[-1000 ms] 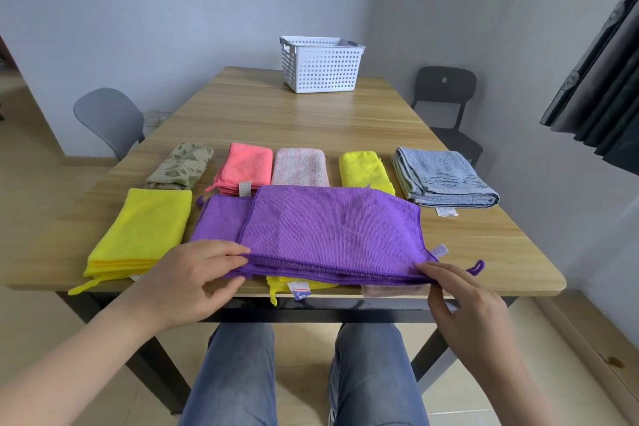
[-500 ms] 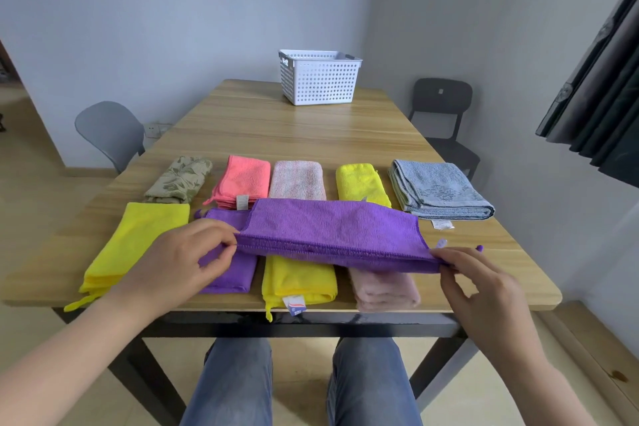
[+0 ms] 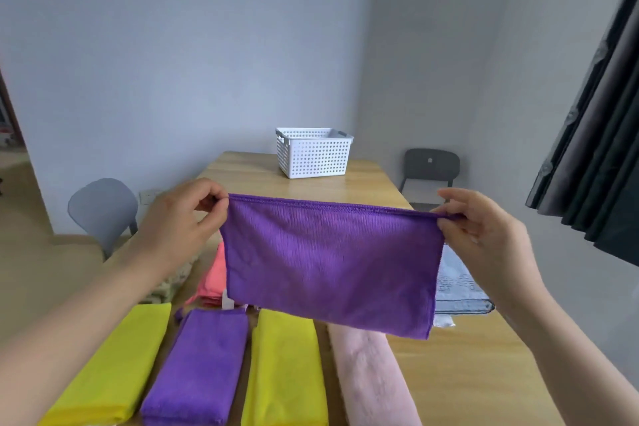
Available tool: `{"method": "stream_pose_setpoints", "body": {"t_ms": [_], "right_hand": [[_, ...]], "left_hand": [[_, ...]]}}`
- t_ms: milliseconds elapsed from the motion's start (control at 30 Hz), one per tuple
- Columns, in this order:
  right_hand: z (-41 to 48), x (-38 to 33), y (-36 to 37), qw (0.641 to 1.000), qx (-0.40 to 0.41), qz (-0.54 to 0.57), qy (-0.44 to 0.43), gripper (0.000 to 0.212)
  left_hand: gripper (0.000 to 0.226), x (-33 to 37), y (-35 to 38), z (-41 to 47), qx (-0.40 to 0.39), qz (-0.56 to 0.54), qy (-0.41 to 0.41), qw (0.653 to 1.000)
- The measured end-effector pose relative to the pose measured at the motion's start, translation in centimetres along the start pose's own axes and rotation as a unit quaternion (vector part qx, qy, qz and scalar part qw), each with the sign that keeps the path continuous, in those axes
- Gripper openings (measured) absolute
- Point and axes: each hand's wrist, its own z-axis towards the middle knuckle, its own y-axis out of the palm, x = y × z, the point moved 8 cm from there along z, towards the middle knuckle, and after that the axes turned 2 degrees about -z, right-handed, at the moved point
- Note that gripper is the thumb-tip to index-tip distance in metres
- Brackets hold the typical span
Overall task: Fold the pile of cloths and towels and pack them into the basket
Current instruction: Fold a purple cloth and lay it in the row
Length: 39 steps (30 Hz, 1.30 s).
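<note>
Purple cloth (image 3: pixel 332 263) hangs pinched by my left hand (image 3: pixel 183 218) and right hand (image 3: pixel 484 228), hiding far folded towels; basket (image 3: pixel 313 156) beyond.

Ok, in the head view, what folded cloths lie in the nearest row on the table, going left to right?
Left yellow cloth → folded purple cloth → second yellow cloth → pink towel. The held purple cloth hangs in the air above them, so it's left out.

Bare tabletop (image 3: pixel 249 173) is lying open between the folded cloths (image 3: pixel 197 367) and the white basket (image 3: pixel 313 157) at the far end, and again at my near right. Those cloths are crowding the near edge, and the purple cloth (image 3: pixel 328 263) I am holding up is hanging above them.
</note>
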Motion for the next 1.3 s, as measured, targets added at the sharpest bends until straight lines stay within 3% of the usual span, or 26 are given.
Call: {"method": "stream_pose_setpoints", "body": {"t_ms": [133, 200, 267, 400, 500, 733, 800, 1000, 1167, 1300], "right_hand": [[2.2, 0.9, 1.7, 0.963, -0.158, 0.186, 0.111, 0.029], [2.2, 0.8, 3.1, 0.934, -0.231, 0.230, 0.147, 0.055], [2.5, 0.4, 4.0, 0.924, -0.250, 0.248, 0.151, 0.046], [3.0, 0.0, 4.7, 0.943, -0.250, 0.168, 0.141, 0.037], [2.9, -0.4, 5.2, 0.962, -0.259, 0.017, 0.086, 0.037], [2.5, -1.4, 6.0, 0.948, -0.262, -0.179, -0.014, 0.033], [2.1, -1.2, 6.2, 0.950, -0.264, -0.166, -0.008, 0.034], [1.7, 1.1, 5.5, 0.976, -0.178, 0.052, 0.111, 0.036], [1.1, 2.9, 5.4, 0.978, -0.140, 0.055, 0.146, 0.038], [1.0, 3.8, 5.5, 0.954, -0.158, 0.130, 0.220, 0.029]], "left_hand": [[0.028, -2.3, -0.2, 2.2, 0.013, 0.007, -0.055, 0.998], [0.025, -3.0, -0.3, 2.7, 0.013, 0.015, -0.076, 0.997], [0.024, -3.7, -0.4, 3.2, 0.018, 0.021, -0.092, 0.995], [0.016, -4.2, -0.5, 3.2, 0.007, 0.040, -0.110, 0.993], [0.012, -4.1, -0.5, 3.0, -0.003, 0.050, -0.108, 0.993], [0.009, -3.6, -0.1, 3.1, -0.027, 0.057, -0.106, 0.992], [0.010, -3.6, -0.1, 3.1, -0.028, 0.051, -0.106, 0.993], [0.016, -3.6, 0.7, 2.5, -0.039, 0.030, -0.109, 0.993], [0.012, -3.1, 2.0, 2.0, -0.061, 0.031, -0.104, 0.992], [0.013, -2.8, 2.0, 1.8, -0.057, 0.031, -0.097, 0.993]]}}
